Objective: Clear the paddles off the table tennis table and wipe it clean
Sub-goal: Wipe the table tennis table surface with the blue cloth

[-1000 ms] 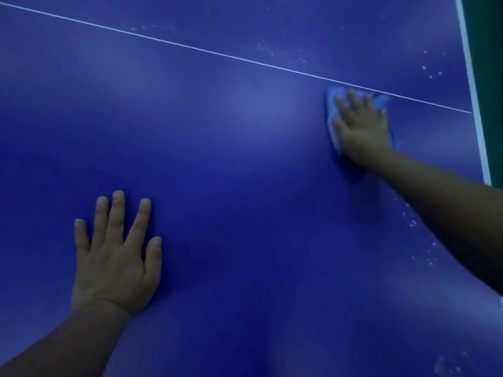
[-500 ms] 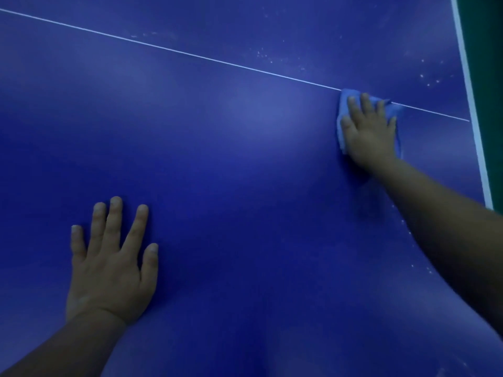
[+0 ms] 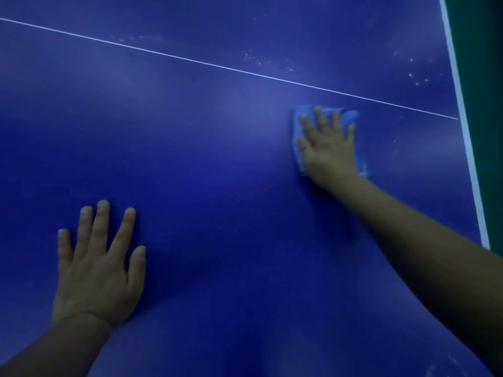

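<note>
The blue table tennis table [image 3: 206, 164] fills the view. My right hand [image 3: 328, 148] lies flat with spread, straight fingers on a light blue cloth [image 3: 298, 131], pressing it onto the surface just below the thin white centre line [image 3: 190, 59]. Most of the cloth is hidden under the hand. My left hand [image 3: 95, 268] rests flat on the table at lower left, fingers spread, holding nothing. No paddles are in view.
White specks of dust [image 3: 255, 59] lie beyond the centre line and near the right edge [image 3: 417, 78]. A white border stripe [image 3: 462, 118] marks the table's right edge, with green floor [image 3: 487, 77] past it.
My right hand has slid the cloth toward me and to the left, away from the centre line. The left hand has stayed in place on the table.
</note>
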A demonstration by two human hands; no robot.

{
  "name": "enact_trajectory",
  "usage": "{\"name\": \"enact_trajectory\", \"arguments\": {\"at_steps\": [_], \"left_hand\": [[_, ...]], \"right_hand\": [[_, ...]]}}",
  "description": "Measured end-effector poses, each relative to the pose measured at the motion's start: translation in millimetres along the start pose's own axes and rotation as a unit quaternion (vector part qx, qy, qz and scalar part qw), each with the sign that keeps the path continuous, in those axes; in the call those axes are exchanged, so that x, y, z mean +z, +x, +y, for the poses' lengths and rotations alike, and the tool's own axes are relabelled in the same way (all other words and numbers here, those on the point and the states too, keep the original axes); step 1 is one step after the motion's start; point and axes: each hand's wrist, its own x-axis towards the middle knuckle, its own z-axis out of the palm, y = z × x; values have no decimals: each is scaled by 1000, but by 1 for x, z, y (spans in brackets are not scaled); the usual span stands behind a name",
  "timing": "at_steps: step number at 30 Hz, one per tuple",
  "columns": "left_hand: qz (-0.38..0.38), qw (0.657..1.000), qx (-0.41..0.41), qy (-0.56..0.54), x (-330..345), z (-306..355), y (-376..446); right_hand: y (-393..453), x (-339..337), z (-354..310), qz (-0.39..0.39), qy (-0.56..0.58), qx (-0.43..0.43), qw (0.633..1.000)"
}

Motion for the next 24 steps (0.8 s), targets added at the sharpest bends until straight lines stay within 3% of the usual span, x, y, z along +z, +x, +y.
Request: {"name": "enact_trajectory", "arguments": {"at_steps": [2, 4, 7, 9, 11, 17, 20, 22, 24], "left_hand": [[-3, 1000, -1, 2, 2, -2, 0], [-10, 1000, -5, 3, 2, -3, 1], [-7, 1000, -11, 6, 0, -1, -1], [-4, 1000, -8, 3, -3, 2, -2], [-10, 1000, -8, -1, -6, 4, -2], [-19, 1000, -16, -1, -12, 9, -2], [-15, 1000, -16, 17, -13, 10, -3], [-8, 999, -13, 48, -14, 11, -4], [3, 997, -9, 79, -17, 13, -8]], "right_hand": [[-11, 3, -23, -25, 16, -96, 995], [4, -1, -9, -32, 9, -101, 994], [39, -7, 60, -19, -40, 5, 999], [46, -13, 98, -26, -4, 99, 995], [21, -15, 98, -17, 28, 116, 993], [-211, 13, 44, -35, 32, -142, 989], [-209, 12, 55, -31, 30, -203, 978], [-155, 6, 63, -11, 15, -137, 990], [-105, -2, 76, -29, 37, -3, 999]]}}
